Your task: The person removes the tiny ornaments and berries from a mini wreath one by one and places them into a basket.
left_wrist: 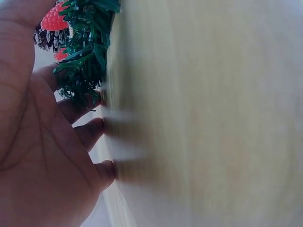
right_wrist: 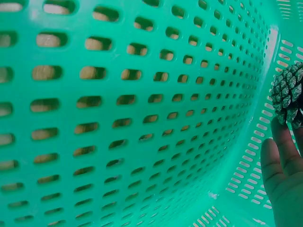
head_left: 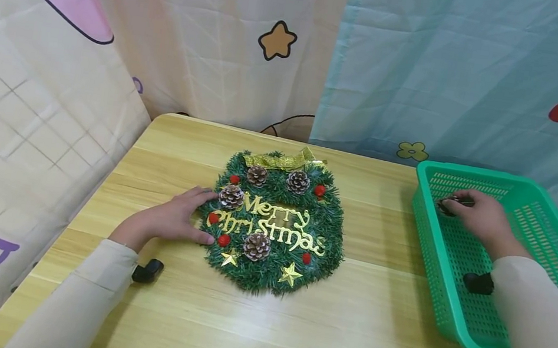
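Observation:
A green Christmas wreath lies flat on the table, bearing gold "Merry Christmas" lettering, pine cones, red berries, gold stars and a gold ribbon. At its left edge rests my left hand, fingers spread and relaxed against the greenery; in the left wrist view its fingertips touch the tabletop. My right hand reaches into the green basket and pinches a pine cone inside it. The thumb is hidden in the right wrist view.
The basket with slotted walls stands on the right side of the wooden table. Printed curtains hang behind and to the left of the table. A black wrist-camera piece sits by the left wrist, another by the right.

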Demonstrator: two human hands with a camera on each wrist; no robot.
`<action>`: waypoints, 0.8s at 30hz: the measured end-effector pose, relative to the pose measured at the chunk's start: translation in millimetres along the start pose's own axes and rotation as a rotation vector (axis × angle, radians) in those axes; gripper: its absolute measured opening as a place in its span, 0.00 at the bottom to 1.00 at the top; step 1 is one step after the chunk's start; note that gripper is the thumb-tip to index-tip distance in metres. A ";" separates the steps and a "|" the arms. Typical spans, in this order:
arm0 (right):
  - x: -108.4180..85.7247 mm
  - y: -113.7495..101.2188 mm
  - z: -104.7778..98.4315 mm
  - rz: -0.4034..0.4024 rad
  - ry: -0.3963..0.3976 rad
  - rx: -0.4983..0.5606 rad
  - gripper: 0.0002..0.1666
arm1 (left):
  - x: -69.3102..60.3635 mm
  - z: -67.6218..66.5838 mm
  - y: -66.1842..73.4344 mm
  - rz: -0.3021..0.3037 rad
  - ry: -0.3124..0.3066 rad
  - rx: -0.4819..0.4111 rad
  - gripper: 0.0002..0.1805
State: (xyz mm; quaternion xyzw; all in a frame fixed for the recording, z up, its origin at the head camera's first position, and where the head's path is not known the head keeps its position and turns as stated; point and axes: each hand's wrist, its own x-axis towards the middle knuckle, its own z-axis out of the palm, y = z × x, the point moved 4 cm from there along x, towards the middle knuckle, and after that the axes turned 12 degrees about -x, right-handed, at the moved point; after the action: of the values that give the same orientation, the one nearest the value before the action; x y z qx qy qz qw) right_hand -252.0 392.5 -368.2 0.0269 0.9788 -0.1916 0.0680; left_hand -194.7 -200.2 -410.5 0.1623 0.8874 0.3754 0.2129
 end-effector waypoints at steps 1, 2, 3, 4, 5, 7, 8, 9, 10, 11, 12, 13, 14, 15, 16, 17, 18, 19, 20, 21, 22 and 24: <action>0.5 0.9 -0.3 -0.001 0.001 0.000 0.41 | 0.3 0.0 -0.4 -0.003 0.001 0.002 0.60; 1.0 1.3 -0.5 -0.002 0.002 0.000 0.40 | 0.5 -0.1 -0.7 -0.006 0.002 0.002 0.60; 1.5 1.6 -0.5 -0.004 0.000 -0.002 0.40 | 0.7 0.0 -0.9 -0.005 0.002 0.002 0.60; 1.9 1.9 -0.3 -0.006 -0.001 -0.006 0.39 | 0.9 0.1 -1.4 -0.005 0.001 0.003 0.60; 2.2 2.0 0.0 -0.008 -0.003 -0.011 0.39 | 1.0 0.1 -1.8 -0.008 0.001 0.003 0.61; 2.9 1.9 0.4 -0.012 -0.005 -0.026 0.38 | 1.6 0.1 -2.6 -0.011 0.001 0.003 0.61; 3.0 1.8 0.6 -0.013 -0.008 -0.028 0.38 | 1.8 0.1 -2.6 -0.009 0.000 -0.001 0.61; 3.1 1.5 0.7 -0.014 -0.009 -0.033 0.38 | 2.0 0.1 -2.4 -0.007 0.001 -0.003 0.61; 3.0 1.3 1.0 -0.013 -0.011 -0.036 0.38 | 2.2 0.2 -2.8 -0.009 0.002 -0.003 0.62; 3.2 0.8 1.2 -0.013 -0.012 -0.038 0.38 | 2.3 0.3 -2.8 -0.008 0.003 -0.005 0.62; 3.4 0.2 1.3 -0.013 -0.013 -0.042 0.38 | 2.4 0.5 -2.6 -0.004 0.002 -0.003 0.61; 3.6 -0.6 1.4 -0.014 -0.013 -0.043 0.38 | 2.4 0.4 -2.7 -0.004 0.004 -0.001 0.61; 3.8 -1.1 1.6 -0.012 -0.014 -0.044 0.39 | 2.4 0.5 -2.6 -0.005 0.004 0.000 0.61; 4.2 -1.5 1.7 -0.011 -0.012 -0.048 0.39 | 2.4 0.5 -2.6 -0.006 0.005 0.002 0.61; 4.6 -1.9 2.0 -0.012 -0.012 -0.048 0.39 | 2.4 0.5 -2.9 -0.008 0.005 0.004 0.61; 5.0 -2.3 2.5 -0.015 -0.012 -0.049 0.39 | 2.3 0.6 -2.7 -0.005 0.005 0.005 0.61; 5.4 -2.5 2.9 -0.018 -0.011 -0.049 0.38 | 2.0 0.3 -2.3 -0.003 0.005 0.007 0.60; 5.6 -2.3 3.5 -0.019 -0.012 -0.046 0.38 | 1.9 0.2 -2.5 -0.007 0.006 0.006 0.60; 5.9 -1.8 4.2 -0.018 -0.014 -0.042 0.37 | 1.9 0.2 -2.4 -0.007 0.007 0.005 0.60; 6.1 -1.4 4.7 -0.018 -0.015 -0.039 0.36 | 1.8 0.1 -2.1 -0.006 0.006 0.004 0.60; 6.1 -0.8 5.3 -0.017 -0.018 -0.035 0.36 | 1.8 0.1 -1.9 -0.004 0.006 0.002 0.60; 6.0 0.6 6.2 -0.013 -0.024 -0.029 0.36 | 2.0 -0.2 -1.9 -0.003 0.006 0.002 0.60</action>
State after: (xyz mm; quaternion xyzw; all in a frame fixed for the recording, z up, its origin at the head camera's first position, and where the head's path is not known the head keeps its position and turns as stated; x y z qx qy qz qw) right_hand -257.2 390.9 -374.9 0.0174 0.9807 -0.1783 0.0789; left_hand -196.7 -200.7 -412.3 0.1600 0.8886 0.3746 0.2109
